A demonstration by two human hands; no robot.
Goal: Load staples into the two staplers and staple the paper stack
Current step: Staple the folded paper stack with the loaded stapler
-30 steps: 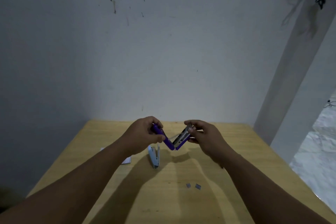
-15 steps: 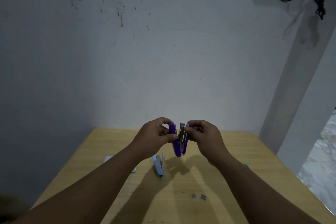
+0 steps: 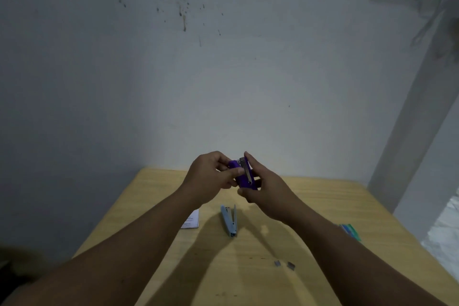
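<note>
Both hands hold the purple stapler (image 3: 243, 176) up in the air over the far part of the table (image 3: 323, 206); the left hand (image 3: 211, 176) pinches its left side and the right hand (image 3: 267, 189) wraps round its right side, and it stands nearly upright with its metal end up. The blue stapler (image 3: 229, 221) lies on the table below, spread open, long way pointing away, near the paper (image 3: 191, 220), whose print is too small to read. Two staple strips (image 3: 284, 264) lie nearer, with bare wood around them.
</note>
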